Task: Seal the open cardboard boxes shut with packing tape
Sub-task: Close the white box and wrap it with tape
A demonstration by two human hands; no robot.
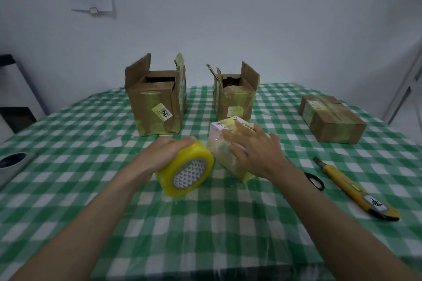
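Note:
My left hand (167, 150) grips a yellow roll of packing tape (186, 170) from above, at the table's middle. The roll lies against a small white box (222, 141) wrapped in yellowish tape. My right hand (253, 148) rests flat on that box, fingers spread and straight. Behind them stand two brown cardboard boxes with their top flaps up: a larger one (156, 102) at the left with a yellow label, a smaller one (235, 96) at the right.
A taped, closed cardboard box (332, 118) lies at the far right. Black-handled scissors (315, 181) and a yellow utility knife (351, 188) lie right of my right wrist. A grey device (13, 162) sits at the left edge of the green-checked tablecloth (91, 143).

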